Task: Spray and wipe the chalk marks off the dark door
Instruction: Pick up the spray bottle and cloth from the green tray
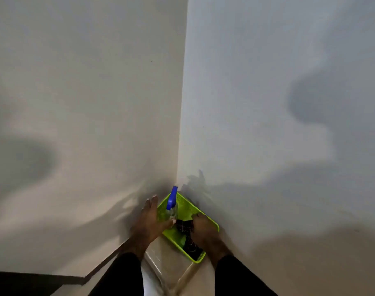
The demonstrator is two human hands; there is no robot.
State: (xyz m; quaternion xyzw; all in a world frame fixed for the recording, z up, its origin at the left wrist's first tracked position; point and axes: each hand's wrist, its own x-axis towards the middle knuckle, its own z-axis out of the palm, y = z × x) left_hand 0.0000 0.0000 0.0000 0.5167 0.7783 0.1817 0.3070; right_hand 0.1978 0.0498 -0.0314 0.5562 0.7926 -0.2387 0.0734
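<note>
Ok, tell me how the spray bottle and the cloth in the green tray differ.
The spray bottle is clear with a blue head; the cloth is dark and checked. The bottle stands upright; the cloth lies crumpled. The left hand reaches around the bottle; the right hand grips the cloth. Both are in the tray.

Bright green plastic tray (205,212) with a ribbed, slightly glossy floor, clear glossy plastic spray bottle (172,211) with an opaque blue plastic head, dark checked woven cloth (185,228), matt smooth painted walls (86,103), polished beige floor tiles (167,268) near, matt black fabric sleeves (122,274)
</note>
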